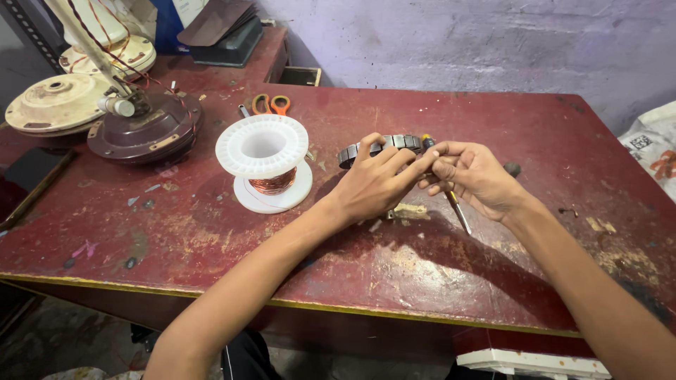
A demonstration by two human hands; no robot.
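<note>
A dark metal stator ring [380, 146] with slotted teeth is held above the red table [211, 232], gripped from the near side by my left hand [373, 184]. My right hand [475, 177] meets it at the ring's right edge, its fingers pinched there. A thin screwdriver [458, 209] with a dark handle passes under my right hand, shaft slanting toward me; whether the hand grips it I cannot tell. A white plastic spool [264, 151] wound with copper wire stands just left of my hands.
A brown fan motor housing [144, 130] with a rod sits at the back left, beside cream fan housings [60, 102]. Orange-handled scissors [271, 104] lie behind the spool. A small dark knob [512, 169] rests right of my hands. A white sack [651, 151] hangs off the right edge.
</note>
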